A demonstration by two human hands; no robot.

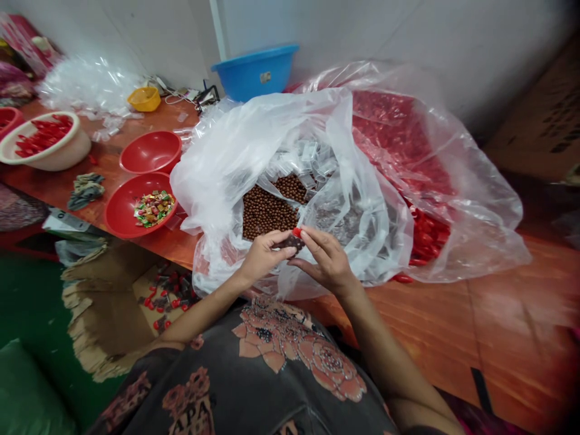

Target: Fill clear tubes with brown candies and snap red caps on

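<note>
My left hand [265, 258] grips a small clear container [290, 243] filled with brown balls. At the container's upper end, the fingertips of my right hand [328, 257] pinch a red cap [296, 232]. Whether the cap is fully seated I cannot tell. Just beyond my hands, loose brown balls [267, 208] lie in an opened white plastic bag [217, 163]. Several clear empty containers [308, 154] rest behind them. To the right, a large clear bag [489, 199] holds many red plastic pieces [426, 235].
Left on the table are a red bowl of colourful wrapped pieces [120, 208], another red bowl [151, 151] and a white basin [58, 154] of red pieces. A blue basin [256, 72] stands behind. Below, a cardboard box [104, 296] holds filled, red-capped containers [167, 296].
</note>
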